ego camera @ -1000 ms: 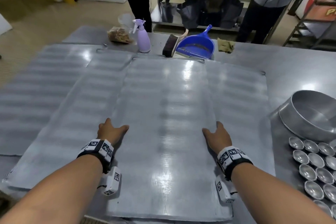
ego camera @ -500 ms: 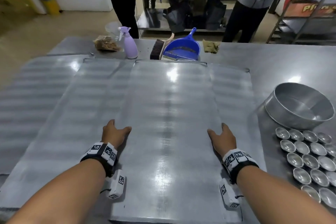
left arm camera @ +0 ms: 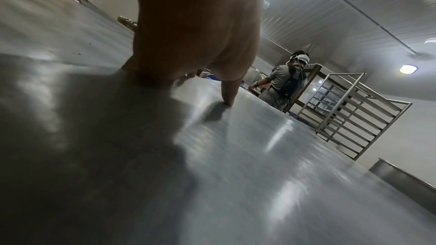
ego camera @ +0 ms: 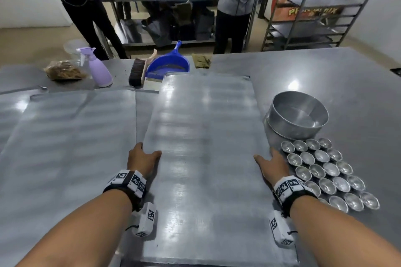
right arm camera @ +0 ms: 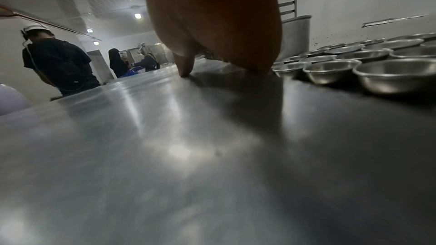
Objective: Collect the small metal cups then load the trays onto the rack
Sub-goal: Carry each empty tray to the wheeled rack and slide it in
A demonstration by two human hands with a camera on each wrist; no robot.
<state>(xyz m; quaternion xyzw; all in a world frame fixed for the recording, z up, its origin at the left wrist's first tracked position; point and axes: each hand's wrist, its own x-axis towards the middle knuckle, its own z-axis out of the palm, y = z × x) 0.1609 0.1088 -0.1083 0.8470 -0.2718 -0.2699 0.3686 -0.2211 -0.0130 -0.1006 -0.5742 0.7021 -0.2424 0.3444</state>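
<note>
My left hand [ego camera: 142, 159] grips the left long edge of the top tray [ego camera: 206, 147], thumb lying on the tray's face, fingers dropped over the edge and out of sight. In the left wrist view the thumb tip presses the sheet metal. My right hand [ego camera: 272, 166] takes the opposite long edge the same way, thumb on top, fingers curled over the side; both grips are clamped on that tray.

The tray runs lengthwise away from me, its near end over the table [ego camera: 347, 76] edge by my forearms. Its far end stops just short of the blue dustpan [ego camera: 168, 64] and brush [ego camera: 136, 69]. To the left lies a second tray [ego camera: 71, 136], its right edge just beside my left hand. I cannot tell whether the two overlap.

Right side is tight: the small metal cups [ego camera: 325, 171] sit in close rows on the table, the nearest ones just beside my right hand and wrist. A round metal pan [ego camera: 297, 115] stands behind them, close to the tray's right edge.

Beyond the pan, bare table. A lilac spray bottle [ego camera: 97, 69] and a bag of brown crumbs [ego camera: 64, 70] sit far left. The rack [ego camera: 321, 6] stands on the floor past the far right corner. Two people stand at another table behind.
</note>
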